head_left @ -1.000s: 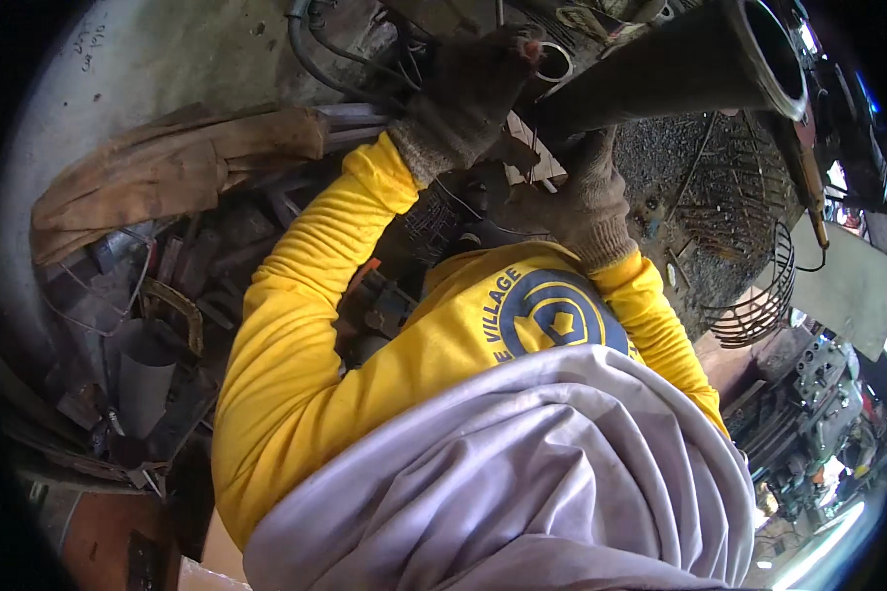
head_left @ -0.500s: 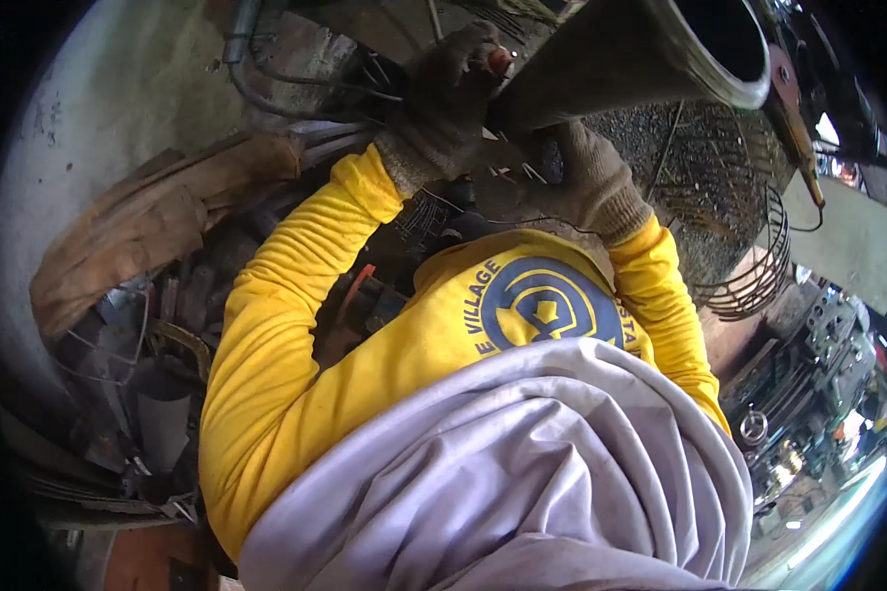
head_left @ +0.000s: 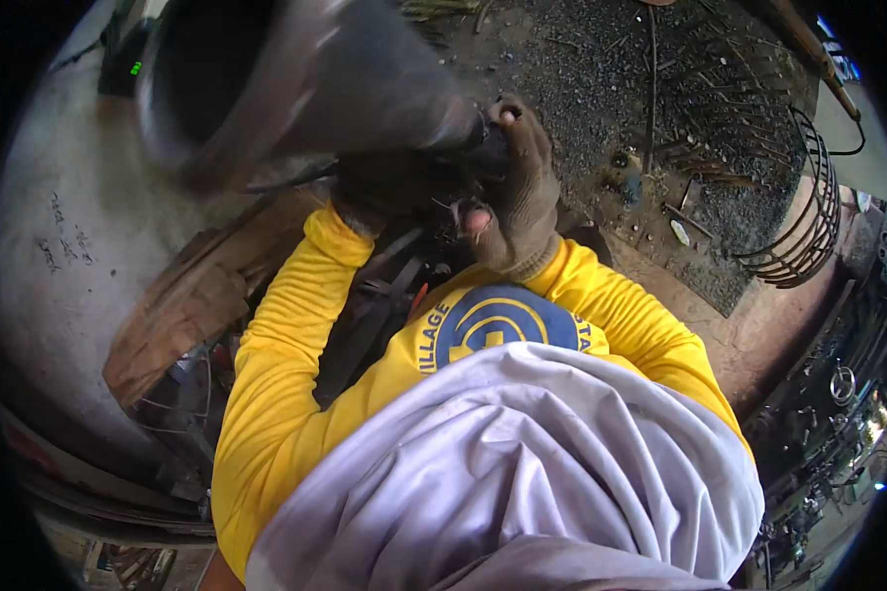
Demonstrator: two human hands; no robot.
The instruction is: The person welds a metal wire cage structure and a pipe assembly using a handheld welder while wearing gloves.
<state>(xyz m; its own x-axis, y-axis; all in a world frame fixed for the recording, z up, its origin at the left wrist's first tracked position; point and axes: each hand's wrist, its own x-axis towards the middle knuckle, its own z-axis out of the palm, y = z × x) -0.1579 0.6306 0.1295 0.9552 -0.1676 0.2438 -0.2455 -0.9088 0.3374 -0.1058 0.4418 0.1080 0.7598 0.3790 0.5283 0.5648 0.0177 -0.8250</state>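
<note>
While a broad, dark surface strewn with grey grit (head_left: 601, 98) is stretching away at the upper right, a dark grey, metal-looking tapered tube (head_left: 375, 89) is being held up at the upper left, its wide round mouth facing left and its narrow end pointing right. Because the tube is showing blurred and most of its bulk is lying toward the mouth, handling it well is probably calling for firm support from beneath, a steadying grip at the narrow end, and a wide rim kept clear of nearby things. Below the mouth, a folded, rust-brown length of cloth (head_left: 187, 325) is lying, and at the far right a rounded cage of thin dark bars (head_left: 788, 274) is sitting beside the surface's edge. Of the two hands, the right hand (head_left: 524, 192), in a brown knitted glove, is curling about the narrow end, its thumb and fingers bent and partly apart, seemingly with the tube between them. Deep in shadow under the tube, the gloved left hand (head_left: 389, 187) is resting close against it, but whether it is spreading or gripping I cannot tell. On the grit, a thin dark rod (head_left: 690, 222) is lying next to a small, pale, flat scrap (head_left: 680, 232).
</note>
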